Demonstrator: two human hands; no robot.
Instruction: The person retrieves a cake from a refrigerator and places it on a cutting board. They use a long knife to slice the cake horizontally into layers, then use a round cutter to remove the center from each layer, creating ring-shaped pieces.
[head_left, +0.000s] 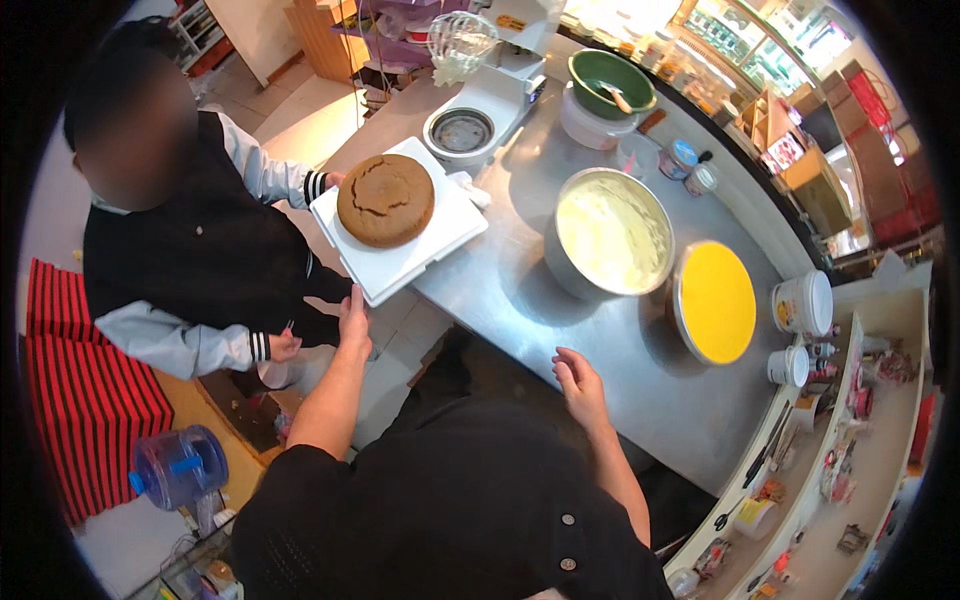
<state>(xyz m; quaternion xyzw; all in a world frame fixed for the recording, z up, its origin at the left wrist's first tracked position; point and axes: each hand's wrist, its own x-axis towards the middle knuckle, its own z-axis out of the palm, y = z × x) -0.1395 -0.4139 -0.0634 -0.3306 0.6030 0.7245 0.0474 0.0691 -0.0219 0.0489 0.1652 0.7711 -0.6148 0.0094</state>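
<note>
A round brown sponge cake (385, 201) with a cracked top rests on a white plastic board or tray (409, 259), partly over the table's left corner. My left hand (354, 324) is at the tray's near corner, fingers against its edge; whether they grip it cannot be told. The far left edge of the tray is near another person's hand. Over the near edge of the metal table hovers my right hand (579, 382), fingers loosely bent and holding nothing. Beyond it stand a steel bowl of pale cream (613, 232) and a round container with a yellow top (715, 303).
A person (199, 247) stands at the left. A white stand mixer (480, 112) and a green bowl (611, 82) are at the metal table's (517, 330) far side. White tubs (802, 302) and crowded shelves (847, 420) line the right. A blue water jug (180, 465) is lower left.
</note>
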